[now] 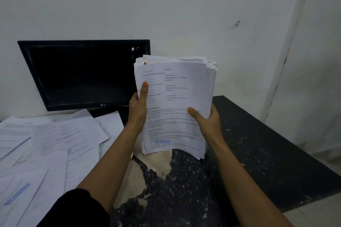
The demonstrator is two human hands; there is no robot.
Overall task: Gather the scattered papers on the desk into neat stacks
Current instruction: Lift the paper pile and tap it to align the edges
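Head view: left hand [138, 108] and right hand [206, 119] each grip a side of a thick stack of white printed sheets [177, 105], thumbs on the front page, stack upright above the dark speckled desk [258, 143]. Loose white papers [46, 143] cover the desk's left side before a black monitor [83, 73].

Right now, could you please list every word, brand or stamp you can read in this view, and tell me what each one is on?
"LG": on the lower bezel of the black monitor.
"REJECTED": blue stamp near the bottom of the front sheet of the paper stack, gripped by the left hand and right hand.
Printed body text on that sheet: too small and blurred to read.
Text and a blue mark on the scattered papers: unreadable.
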